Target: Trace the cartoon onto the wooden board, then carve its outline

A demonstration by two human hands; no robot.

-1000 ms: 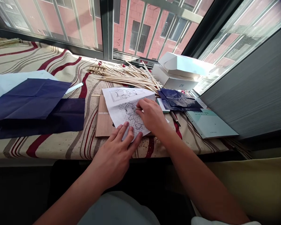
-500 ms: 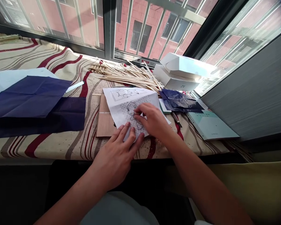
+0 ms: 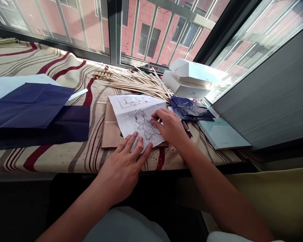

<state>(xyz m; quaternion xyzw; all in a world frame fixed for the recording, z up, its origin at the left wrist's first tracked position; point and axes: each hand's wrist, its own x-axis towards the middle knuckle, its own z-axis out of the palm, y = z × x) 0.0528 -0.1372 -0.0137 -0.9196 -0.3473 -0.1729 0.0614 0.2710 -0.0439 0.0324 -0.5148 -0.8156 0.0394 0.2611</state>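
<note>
Well, on our cloth-covered desk point(image 3: 47, 159), a drawing sheet point(image 3: 138, 116) lies on a wooden board point(image 3: 110, 129), its long axis pointing away from us. Our left hand point(image 3: 122, 168) rests open on its near corner; our right hand point(image 3: 169, 126), curled against its right side, may hold something hidden.

A printed paper sheet point(image 3: 131, 116) is lying on a wooden board point(image 3: 110, 131), with thin wooden sticks point(image 3: 138, 82) sitting behind the sheet, thin paper sheets point(image 3: 32, 107) lying left of it, and a book point(image 3: 223, 134) lying right of it.

A home: striped cloth point(image 3: 53, 158) along a barred window point(image 3: 114, 30) facing a brick building point(image 3: 164, 20).
</note>
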